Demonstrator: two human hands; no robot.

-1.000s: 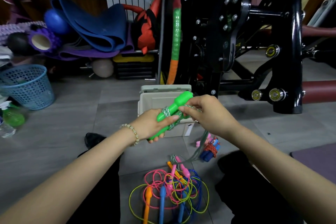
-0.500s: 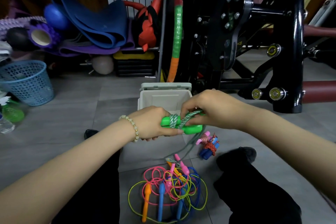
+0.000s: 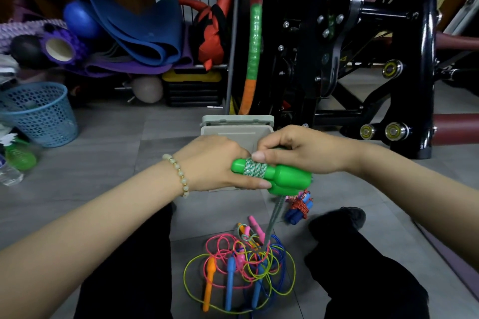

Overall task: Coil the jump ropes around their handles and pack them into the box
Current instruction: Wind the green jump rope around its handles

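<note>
My left hand (image 3: pixel 215 163) grips a pair of green jump-rope handles (image 3: pixel 282 179), held level in front of the open beige box (image 3: pixel 237 127). Several turns of green-white braided rope (image 3: pixel 255 169) sit around the handles. My right hand (image 3: pixel 303 150) pinches that rope on top of the handles. The loose end of the rope (image 3: pixel 273 217) hangs down to a tangled pile of pink, yellow and blue ropes (image 3: pixel 243 264) on the floor between my legs. A wound blue-handled rope with red cord (image 3: pixel 298 208) lies to the right of the box.
A black exercise machine (image 3: pixel 363 59) stands right behind the box. A blue mesh basket (image 3: pixel 39 114) and a green bottle (image 3: pixel 19 156) are at the left. Folded mats (image 3: pixel 134 31), balls and a foam roller are stacked along the back wall. The floor is grey tile.
The green handles went from tilted upright to level. My right hand has carried the rope around them, and more turns show on the handles now. The view has shifted slightly downward.
</note>
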